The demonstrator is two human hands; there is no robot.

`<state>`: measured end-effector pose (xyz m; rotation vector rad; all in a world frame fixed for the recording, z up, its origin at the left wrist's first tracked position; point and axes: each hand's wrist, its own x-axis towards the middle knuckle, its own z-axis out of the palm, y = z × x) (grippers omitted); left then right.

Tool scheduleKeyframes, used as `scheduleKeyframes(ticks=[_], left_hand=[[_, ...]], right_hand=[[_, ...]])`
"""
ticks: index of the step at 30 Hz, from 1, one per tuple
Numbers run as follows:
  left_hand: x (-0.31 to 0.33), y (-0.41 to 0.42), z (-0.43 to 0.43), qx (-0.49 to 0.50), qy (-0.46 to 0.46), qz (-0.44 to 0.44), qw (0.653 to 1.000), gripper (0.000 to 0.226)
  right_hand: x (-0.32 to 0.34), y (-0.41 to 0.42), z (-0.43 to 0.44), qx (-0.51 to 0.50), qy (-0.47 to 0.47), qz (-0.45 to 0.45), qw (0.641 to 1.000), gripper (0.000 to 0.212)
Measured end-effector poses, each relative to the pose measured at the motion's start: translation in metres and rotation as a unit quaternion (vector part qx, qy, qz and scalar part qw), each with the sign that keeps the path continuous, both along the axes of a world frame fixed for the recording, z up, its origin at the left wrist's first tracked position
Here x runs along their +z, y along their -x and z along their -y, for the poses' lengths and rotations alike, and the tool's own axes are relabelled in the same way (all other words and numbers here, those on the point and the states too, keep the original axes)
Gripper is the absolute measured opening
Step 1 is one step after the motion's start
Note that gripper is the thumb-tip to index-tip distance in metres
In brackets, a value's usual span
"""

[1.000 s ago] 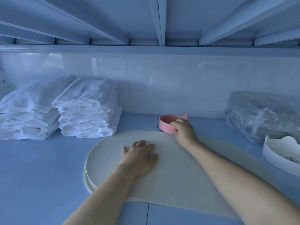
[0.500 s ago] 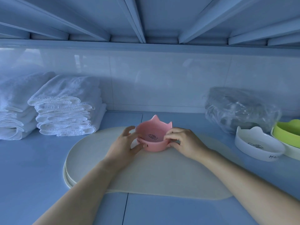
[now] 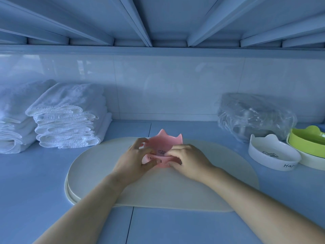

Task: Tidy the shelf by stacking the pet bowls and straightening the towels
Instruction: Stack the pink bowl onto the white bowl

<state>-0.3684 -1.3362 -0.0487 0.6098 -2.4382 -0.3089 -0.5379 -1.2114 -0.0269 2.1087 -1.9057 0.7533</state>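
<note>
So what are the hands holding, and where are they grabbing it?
The pink cat-eared pet bowl: the left hand grips its left side, the right hand pinches its near right rim.

My feed was dim and blue-cast (wide-angle bowing at the edges), with soft glare on the wall tiles [image 3: 175, 88].

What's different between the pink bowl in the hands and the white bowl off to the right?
The pink bowl is gripped by the left hand and right hand over the cream mat; the white bowl sits untouched on the shelf beside a green bowl. The pink bowl looks narrower and deeper, the white bowl wider and shallower. Both have cat-ear rims, a fish-bone drawing inside and lettering on the side.
</note>
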Motion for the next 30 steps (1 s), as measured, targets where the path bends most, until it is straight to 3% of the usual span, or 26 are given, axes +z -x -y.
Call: scheduleKeyframes(ticks=[2,5,16,20,24,30], left_hand=[[0.001,0.0,0.0,-0.004,-0.004,-0.001,1.0,0.028],[-0.001,-0.003,0.004,-0.003,-0.01,0.01,1.0,0.052],[-0.003,0.0,0.0,0.009,-0.031,-0.004,0.999,0.03],[0.001,-0.002,0.0,0.005,-0.03,0.005,1.0,0.033],[0.0,-0.005,0.003,0.013,-0.032,0.023,0.999,0.052],[0.0,-0.003,0.003,0.02,-0.047,0.021,0.998,0.041]], right_hand=[[0.001,0.003,-0.001,0.0,-0.017,0.015,1.0,0.015],[0.004,0.008,-0.004,-0.002,-0.044,0.012,0.999,0.016],[-0.007,-0.003,-0.008,-0.025,0.017,-0.015,0.999,0.019],[-0.004,-0.004,-0.008,-0.022,0.015,-0.009,1.0,0.013],[-0.002,-0.004,-0.009,-0.017,0.001,-0.031,0.999,0.013],[-0.005,-0.008,-0.011,-0.028,0.009,-0.043,0.999,0.025]])
